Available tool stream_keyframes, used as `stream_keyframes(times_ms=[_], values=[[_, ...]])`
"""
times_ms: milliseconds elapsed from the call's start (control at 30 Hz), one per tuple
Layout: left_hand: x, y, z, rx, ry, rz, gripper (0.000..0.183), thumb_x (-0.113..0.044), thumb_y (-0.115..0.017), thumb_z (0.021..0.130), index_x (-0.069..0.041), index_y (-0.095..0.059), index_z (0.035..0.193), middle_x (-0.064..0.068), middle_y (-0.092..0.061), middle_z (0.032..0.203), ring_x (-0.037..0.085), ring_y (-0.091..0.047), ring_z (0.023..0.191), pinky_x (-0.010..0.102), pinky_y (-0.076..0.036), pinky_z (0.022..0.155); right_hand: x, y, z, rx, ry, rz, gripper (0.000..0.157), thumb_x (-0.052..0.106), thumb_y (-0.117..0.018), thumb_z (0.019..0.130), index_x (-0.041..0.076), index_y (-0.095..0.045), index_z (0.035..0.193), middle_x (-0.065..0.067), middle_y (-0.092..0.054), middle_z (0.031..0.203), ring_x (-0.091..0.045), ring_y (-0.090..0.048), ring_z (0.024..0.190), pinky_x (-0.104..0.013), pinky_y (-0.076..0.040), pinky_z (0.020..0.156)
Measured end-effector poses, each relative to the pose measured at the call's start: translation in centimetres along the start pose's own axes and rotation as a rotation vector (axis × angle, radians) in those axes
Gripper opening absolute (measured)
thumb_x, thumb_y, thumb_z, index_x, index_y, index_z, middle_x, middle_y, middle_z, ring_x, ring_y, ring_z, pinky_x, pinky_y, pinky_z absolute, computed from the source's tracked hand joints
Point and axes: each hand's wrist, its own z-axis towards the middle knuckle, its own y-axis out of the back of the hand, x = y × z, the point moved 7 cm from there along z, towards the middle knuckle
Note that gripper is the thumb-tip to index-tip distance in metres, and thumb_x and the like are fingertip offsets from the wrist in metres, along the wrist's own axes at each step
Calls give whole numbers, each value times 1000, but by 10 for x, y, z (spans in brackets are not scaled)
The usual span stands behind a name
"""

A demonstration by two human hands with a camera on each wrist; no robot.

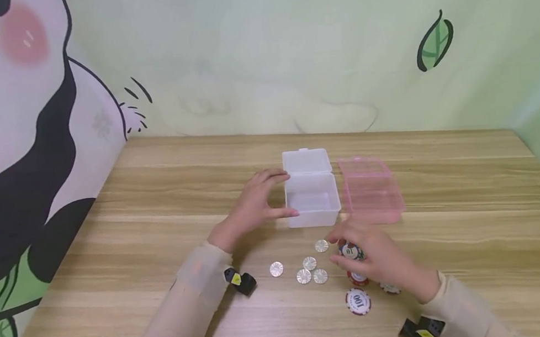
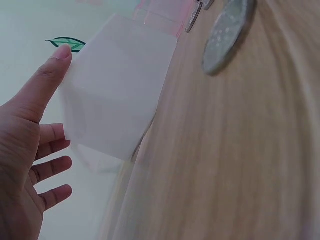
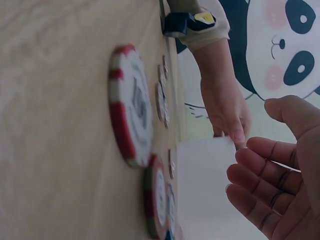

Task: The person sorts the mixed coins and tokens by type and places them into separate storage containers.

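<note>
My left hand point(image 1: 255, 203) rests at the left side of a white plastic box point(image 1: 314, 219), its lid tipped back. The thumb lies by the front corner and the fingers by the back, loosely spread; in the left wrist view the thumb tip meets the box's edge. Over a group of poker chips point(image 1: 349, 250) hovers my right hand point(image 1: 373, 250), with thumb and fingers apart and nothing between them. It partly hides those chips. A red-and-white chip marked 100 point(image 1: 358, 302) lies nearer the body. Several silver coins point(image 1: 304, 276) are scattered between the hands.
A translucent pink box point(image 1: 377, 216) with its lid back stands just right of the white one. Each wrist carries a black camera point(image 1: 240, 281). Behind the wooden table point(image 1: 190, 172) rises a pale green wall point(image 1: 262, 52) with panda and leaf drawings.
</note>
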Motion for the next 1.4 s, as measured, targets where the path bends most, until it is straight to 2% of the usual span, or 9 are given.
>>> stream_keyframes(times_ms=[200, 633, 833, 1033, 1200, 1400], values=[[1, 0, -1, -7, -5, -6, 81, -52, -73, 64, -11, -48, 128, 6, -45, 135, 21, -39, 126, 41, -29, 108, 7, -12, 3, 58, -13, -9, 25, 24, -68, 78, 12, -61, 99, 3, -62, 93, -7, -57, 79, -22, -51, 71], [0, -1, 1, -4, 14, -5, 81, -52, -74, 63, -11, -48, 128, 5, -46, 134, 21, -39, 126, 41, -28, 109, 9, -30, 2, 218, -80, -145, 22, 31, -65, 80, 15, -62, 95, 7, -59, 90, -5, -55, 80, -21, -50, 72], [2, -1, 0, -7, 19, -6, 80, -52, -74, 62, -12, -49, 126, 5, -46, 134, 21, -39, 126, 41, -28, 109, 10, -38, 4, 259, -71, -206, 21, 32, -66, 79, 16, -63, 92, 8, -59, 87, -4, -53, 76, -21, -48, 70], [3, -2, -2, -4, 31, -14, 80, -52, -74, 63, -12, -48, 127, 5, -45, 136, 21, -37, 127, 41, -26, 109, 10, -44, 6, 309, -81, -200, 21, 33, -67, 78, 16, -64, 90, 8, -56, 83, 0, -43, 67, -17, -43, 61], [1, -1, -2, -5, 27, -18, 79, -51, -74, 63, -12, -49, 126, 4, -45, 136, 21, -38, 127, 42, -26, 109, 8, -47, 7, 321, -99, -224, 22, 34, -69, 75, 16, -63, 87, 8, -53, 81, -1, -41, 63, -17, -39, 56], [2, 0, 0, -8, 21, -23, 78, -50, -74, 63, -12, -49, 126, 4, -45, 135, 21, -38, 127, 41, -27, 109, 9, -48, 9, 339, -121, -260, 21, 33, -70, 74, 17, -62, 84, 8, -52, 80, -3, -45, 64, -19, -41, 57]])
